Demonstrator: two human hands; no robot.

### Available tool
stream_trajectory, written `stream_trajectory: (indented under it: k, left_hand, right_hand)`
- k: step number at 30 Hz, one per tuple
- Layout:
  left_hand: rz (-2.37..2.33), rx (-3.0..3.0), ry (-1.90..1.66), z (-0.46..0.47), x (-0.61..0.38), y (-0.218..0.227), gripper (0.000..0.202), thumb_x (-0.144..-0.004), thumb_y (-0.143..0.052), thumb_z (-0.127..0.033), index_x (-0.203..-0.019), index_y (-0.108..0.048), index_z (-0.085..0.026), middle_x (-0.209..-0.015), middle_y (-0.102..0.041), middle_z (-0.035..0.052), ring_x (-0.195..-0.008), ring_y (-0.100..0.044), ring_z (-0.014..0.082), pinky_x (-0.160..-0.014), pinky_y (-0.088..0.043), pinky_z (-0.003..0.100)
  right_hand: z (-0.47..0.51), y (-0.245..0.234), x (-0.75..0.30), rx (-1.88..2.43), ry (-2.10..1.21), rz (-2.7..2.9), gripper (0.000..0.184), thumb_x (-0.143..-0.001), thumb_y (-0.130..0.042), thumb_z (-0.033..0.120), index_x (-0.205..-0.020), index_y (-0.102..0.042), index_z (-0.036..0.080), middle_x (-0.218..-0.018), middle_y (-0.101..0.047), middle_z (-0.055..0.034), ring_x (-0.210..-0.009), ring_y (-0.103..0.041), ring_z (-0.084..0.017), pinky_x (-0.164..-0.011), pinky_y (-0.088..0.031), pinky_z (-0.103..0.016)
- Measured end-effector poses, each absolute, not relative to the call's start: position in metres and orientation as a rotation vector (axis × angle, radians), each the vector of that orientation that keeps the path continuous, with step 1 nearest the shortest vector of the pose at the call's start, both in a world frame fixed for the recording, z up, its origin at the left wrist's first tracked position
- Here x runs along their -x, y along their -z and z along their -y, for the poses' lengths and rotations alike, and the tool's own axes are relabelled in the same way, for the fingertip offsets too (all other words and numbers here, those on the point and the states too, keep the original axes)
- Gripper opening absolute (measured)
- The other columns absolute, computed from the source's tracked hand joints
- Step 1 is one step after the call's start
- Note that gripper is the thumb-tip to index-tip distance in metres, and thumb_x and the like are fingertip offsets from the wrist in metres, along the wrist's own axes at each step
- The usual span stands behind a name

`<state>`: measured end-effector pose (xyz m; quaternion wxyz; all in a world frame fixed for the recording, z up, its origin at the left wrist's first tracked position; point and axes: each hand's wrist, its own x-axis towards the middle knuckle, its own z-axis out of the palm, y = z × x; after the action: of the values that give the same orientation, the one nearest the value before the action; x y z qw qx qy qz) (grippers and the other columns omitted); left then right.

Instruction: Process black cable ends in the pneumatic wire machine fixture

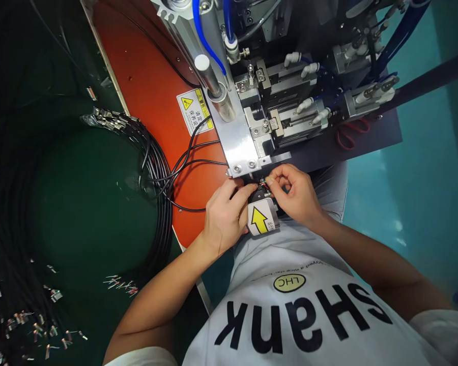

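Thin coloured wires (264, 184) fan out between my two hands, just in front of the machine's metal front plate (241, 150). My right hand (295, 195) pinches these wires between thumb and forefinger. From the left, a black cable (193, 208) runs under my left hand (227, 208), whose thumb and forefinger are closed around the cable's end close to the wires. The exact grip is partly hidden by the fingers. Right below the fingertips sits a metal guard with a yellow arrow label (260, 218).
A coil of black cables (162, 203) with metal connectors (112, 121) lies on the dark green surface at left, near more stripped cable ends (53, 320). An orange machine base (145, 71) carries a warning label (194, 111). Red-handled scissors (351, 134) lie right of the pneumatic cylinders (299, 124).
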<state>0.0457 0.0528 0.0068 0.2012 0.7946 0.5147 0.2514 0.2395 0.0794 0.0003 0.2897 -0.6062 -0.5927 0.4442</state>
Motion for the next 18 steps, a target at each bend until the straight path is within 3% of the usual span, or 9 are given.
stream_trajectory:
  k: [7,14,18]
  left_hand:
    - [-1.425,-2.300,-0.648,-0.0545,-0.0453,-0.0086,0.032,-0.094,-0.045,-0.015,-0.120,-0.064,-0.019,-0.103,-0.058,0.0107,-0.089,-0.059,0.0185,-0.074,-0.053,0.030]
    - [-1.390,-2.279,-0.716,-0.0549,-0.0430,-0.0034,0.033,-0.094,-0.045,-0.013,-0.120,-0.065,-0.020,-0.100,-0.054,0.0088,-0.087,-0.056,0.0168,-0.071,-0.052,0.028]
    - [-1.389,-2.269,-0.738,-0.0548,-0.0415,-0.0002,0.033,-0.096,-0.044,-0.016,-0.120,-0.066,-0.021,-0.098,-0.052,0.0078,-0.087,-0.055,0.0167,-0.070,-0.051,0.028]
  right_hand:
    - [-0.0814,-0.0012,-0.2406,1.620,-1.245,1.565,0.008,-0.089,-0.062,0.025,-0.082,-0.060,0.022,-0.072,-0.065,-0.0011,-0.061,-0.060,-0.015,-0.057,-0.044,-0.029]
    - [-0.0859,0.0080,-0.2423,1.524,-1.645,1.194,0.015,-0.087,-0.066,0.032,-0.081,-0.059,0.020,-0.064,-0.061,0.0018,-0.056,-0.063,-0.014,-0.056,-0.050,-0.028]
    - [-0.0865,0.0066,-0.2429,1.525,-1.643,1.195,0.015,-0.085,-0.069,0.032,-0.082,-0.061,0.020,-0.063,-0.062,0.0020,-0.055,-0.063,-0.013,-0.054,-0.050,-0.026]
